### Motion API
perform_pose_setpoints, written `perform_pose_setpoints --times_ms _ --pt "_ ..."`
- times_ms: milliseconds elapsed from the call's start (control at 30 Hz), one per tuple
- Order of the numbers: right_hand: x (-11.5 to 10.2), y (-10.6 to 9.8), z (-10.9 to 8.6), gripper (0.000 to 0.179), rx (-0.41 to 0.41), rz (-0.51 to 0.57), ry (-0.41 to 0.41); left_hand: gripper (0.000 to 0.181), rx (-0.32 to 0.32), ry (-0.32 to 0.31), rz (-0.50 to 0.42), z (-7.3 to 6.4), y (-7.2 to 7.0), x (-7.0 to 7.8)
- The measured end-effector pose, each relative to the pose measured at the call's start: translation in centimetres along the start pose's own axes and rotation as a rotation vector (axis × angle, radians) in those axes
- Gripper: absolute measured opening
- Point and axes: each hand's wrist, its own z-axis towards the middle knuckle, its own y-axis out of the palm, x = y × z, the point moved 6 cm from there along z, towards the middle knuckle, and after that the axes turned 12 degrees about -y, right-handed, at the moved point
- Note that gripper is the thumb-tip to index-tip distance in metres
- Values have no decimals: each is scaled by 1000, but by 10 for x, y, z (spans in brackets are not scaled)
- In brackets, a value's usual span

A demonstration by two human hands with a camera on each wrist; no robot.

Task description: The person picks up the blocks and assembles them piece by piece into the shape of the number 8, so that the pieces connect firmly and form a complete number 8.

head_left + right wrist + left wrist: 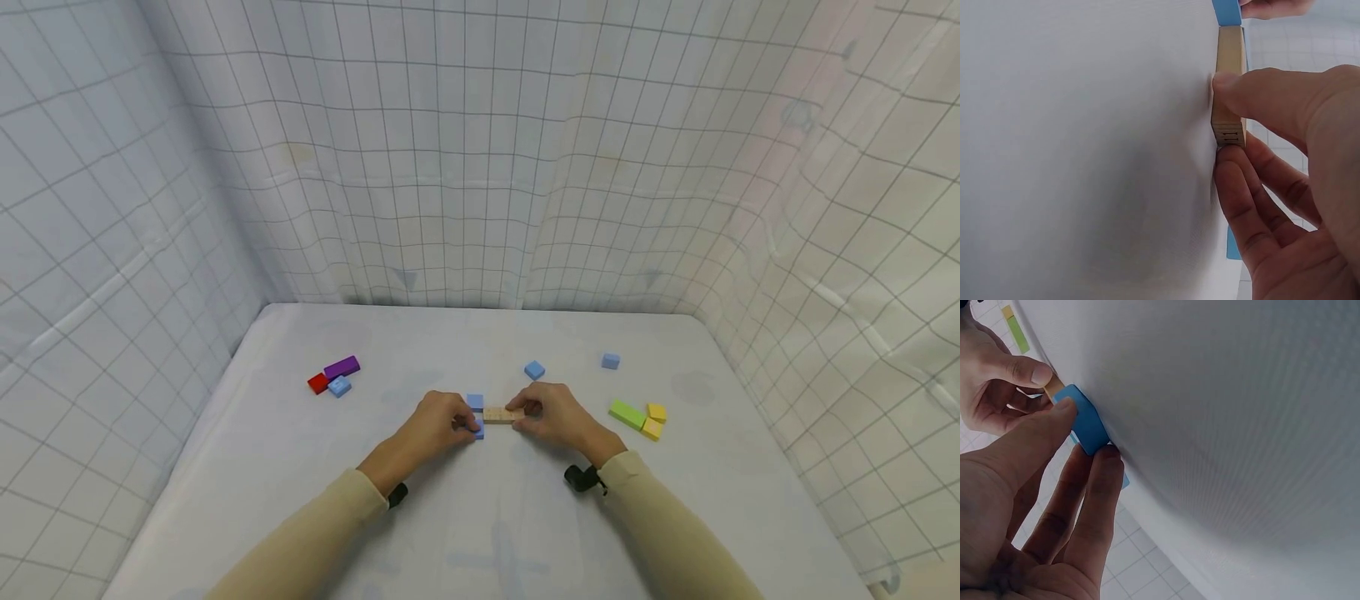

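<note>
My left hand (437,419) pinches a small blue block (478,430) between thumb and fingertips, low on the white table. In the left wrist view that blue block (1089,430) touches or nearly touches the end of a tan block. My right hand (557,414) holds the tan, wood-coloured block (498,415), thumb on its near side and fingers at its right end. Slots or dark marks show on the end of the tan block (1229,56) in the right wrist view. Another blue block (475,402) sits just behind, at the tan block's left end.
At the left lie a purple block (342,367), a red block (318,383) and a light blue block (340,387). Two blue blocks (535,369) (611,361) lie farther back. A green block (627,414) and two yellow blocks (656,412) (652,429) lie right.
</note>
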Motion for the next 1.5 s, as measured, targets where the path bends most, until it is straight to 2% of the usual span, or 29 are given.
perform_pose_setpoints --times_ms 33,67,200,333,367,400,467,533,567,600,700,733,767,1033,1300,1500 --pt "0 0 0 24 -1 0 -4 14 3 3 0 -3 -6 9" --pt "-1 0 0 25 -2 4 -7 15 -6 -7 -18 -2 -6 9" --pt "-2 -2 0 27 -6 17 -18 14 -33 -45 -20 -12 -27 41" --pt "-2 -6 0 32 -2 19 -34 13 -40 -55 4 -14 -30 48" --pt "-1 -7 0 33 1 17 -41 11 -28 -26 3 -12 -25 39" --pt "-1 -8 0 33 5 14 -43 12 -26 -21 0 -12 -24 39" --pt "1 -10 1 33 18 6 -37 12 -30 -23 -5 -12 -24 37" --pt "4 -13 1 33 41 1 -25 12 -31 -29 -12 -10 -19 28" --pt "6 -15 1 33 55 -8 -15 13 -33 -34 -13 -6 -13 19" --pt "8 -17 0 33 73 -15 -6 15 -41 -55 -7 -5 -12 18" --pt "17 -26 -2 33 137 -51 9 17 -39 -60 9 4 5 -8" --pt "21 -29 -3 33 159 -66 17 16 -42 -63 16 5 8 -11" --pt "24 -32 -4 32 179 -81 28 17 -40 -62 22 8 14 -21" --pt "52 -61 -16 36 269 -157 166 17 -41 -47 20 11 19 -30" --pt "74 -91 -33 36 377 -244 235 16 -57 -53 6 13 19 -29" --pt "89 -100 -46 41 370 -261 333 16 -67 -70 -1 12 18 -30"
